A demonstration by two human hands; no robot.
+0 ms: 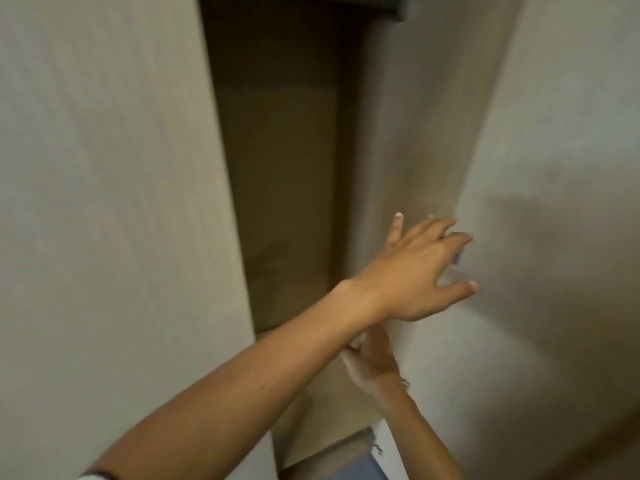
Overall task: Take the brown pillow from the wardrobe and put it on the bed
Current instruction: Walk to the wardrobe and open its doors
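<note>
I face a pale wardrobe with a dark, narrow opening (pixel 277 188) between its panels. No brown pillow can be made out in the dim brown interior. My left hand (pixel 419 271) reaches across from the lower left and lies with fingers spread against the right wardrobe door (pixel 519 237), its fingertips at the door's vertical fold. My right hand (pixel 370 362) is just below it, partly hidden by my left wrist, with its fingers curled around the door's edge. The bed is out of view.
The left wardrobe door (pixel 104 202) is shut and fills the left side. A dark shelf or top rail (pixel 311 5) crosses the top of the opening. Blue fabric of my trousers (pixel 360 469) shows at the bottom.
</note>
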